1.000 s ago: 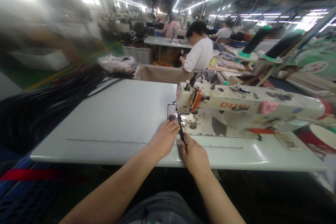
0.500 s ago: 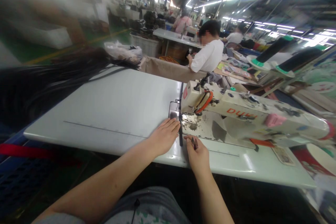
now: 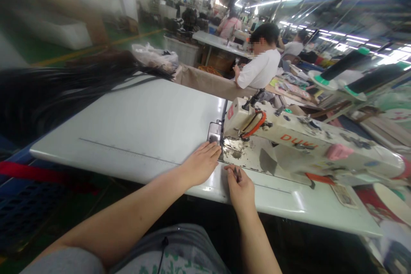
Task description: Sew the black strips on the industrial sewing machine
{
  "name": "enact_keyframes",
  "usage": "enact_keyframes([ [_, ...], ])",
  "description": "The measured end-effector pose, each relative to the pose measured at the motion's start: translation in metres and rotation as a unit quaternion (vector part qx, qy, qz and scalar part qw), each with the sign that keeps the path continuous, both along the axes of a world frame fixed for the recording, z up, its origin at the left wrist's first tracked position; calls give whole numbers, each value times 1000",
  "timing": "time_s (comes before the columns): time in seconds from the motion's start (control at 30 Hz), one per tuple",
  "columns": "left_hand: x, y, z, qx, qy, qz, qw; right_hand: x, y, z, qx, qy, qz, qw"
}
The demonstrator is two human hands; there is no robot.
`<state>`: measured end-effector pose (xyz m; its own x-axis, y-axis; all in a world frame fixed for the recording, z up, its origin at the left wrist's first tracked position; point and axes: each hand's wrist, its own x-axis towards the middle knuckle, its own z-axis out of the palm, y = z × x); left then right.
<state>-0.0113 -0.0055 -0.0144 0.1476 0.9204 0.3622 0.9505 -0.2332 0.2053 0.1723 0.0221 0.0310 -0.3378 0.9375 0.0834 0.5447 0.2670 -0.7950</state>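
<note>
A white sewing machine (image 3: 282, 137) with orange lettering stands on a pale table. Along the left side of its head runs a narrow black strip (image 3: 224, 112), passing by the presser foot area. My left hand (image 3: 202, 162) lies flat with fingers stretched out, fingertips beside the strip and the metal plate (image 3: 213, 132). To the right of it, close to the table's front edge, my right hand (image 3: 241, 188) is closed around small thread snips (image 3: 237, 174). Only their two dark pointed tips show; the rest is hidden in the palm.
A bundle of long black strips (image 3: 105, 79) hangs over the table's left end. Two black thread cones (image 3: 345, 66) stand at the right rear. Behind the table, a person in a white shirt (image 3: 261, 68) sits beside a beige fabric-sided bin (image 3: 205, 82).
The black strip has slid away from me, so its near end no longer sticks out between my hands. Both hands keep almost the same place. The view has shifted slightly.
</note>
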Motion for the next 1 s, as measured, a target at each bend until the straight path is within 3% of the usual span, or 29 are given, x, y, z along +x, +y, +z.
enact_keyframes([
  [0.27, -12, 15, 1, -24, -46, -1, 999, 1, -1, -6, 8, 13, 8, 1000],
  [0.63, -18, 26, 31, -122, -41, 11, 992, 4, 1, -14, 23, 22, 25, 999],
  [1.0, -27, 38, 25, -122, -72, 9, 990, 4, 0, -16, 28, 25, 27, 999],
])
